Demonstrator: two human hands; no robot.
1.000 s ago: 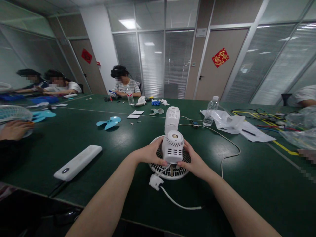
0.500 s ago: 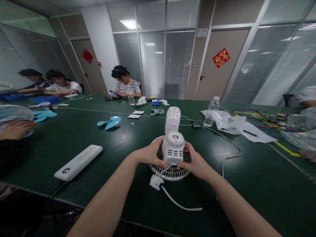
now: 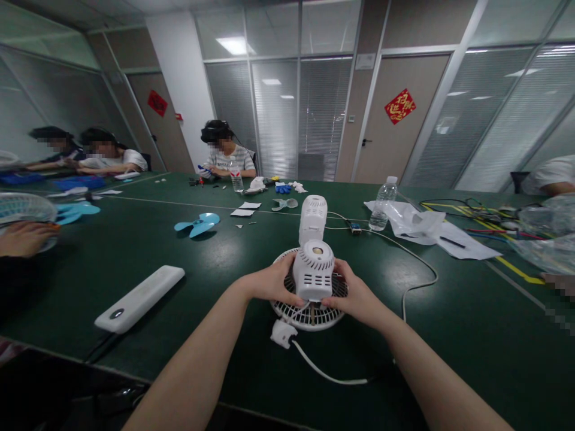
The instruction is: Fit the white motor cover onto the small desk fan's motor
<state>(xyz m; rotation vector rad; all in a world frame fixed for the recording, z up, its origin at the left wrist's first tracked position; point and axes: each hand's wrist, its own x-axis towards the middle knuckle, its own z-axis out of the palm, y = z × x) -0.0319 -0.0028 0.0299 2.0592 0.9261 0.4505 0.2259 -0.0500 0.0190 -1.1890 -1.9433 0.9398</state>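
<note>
A white fan motor housing [image 3: 314, 272] with vent slots sits over a round white fan grille [image 3: 323, 320] on the green table. My left hand [image 3: 281, 281] grips the housing's left side, thumb along its lower edge. On the other side my right hand [image 3: 353, 293] presses against it, thumb also near the bottom edge. Both hands are closed around the housing; some fingertips are hidden behind it. Just beyond stands another white slotted part [image 3: 313, 218]. A small white plastic piece [image 3: 283, 333] with a white cable [image 3: 326, 374] lies in front of the grille.
To the left lie a white power bank [image 3: 140, 299] and a blue fan blade [image 3: 197, 225]. A water bottle [image 3: 384, 203], crumpled plastic and paper [image 3: 469, 239] are at right, with tangled wires [image 3: 476, 212]. A co-worker's hand [image 3: 27, 238] holds another grille at far left.
The view has shifted very slightly. Both hands keep the same hold on the housing, which has barely moved.
</note>
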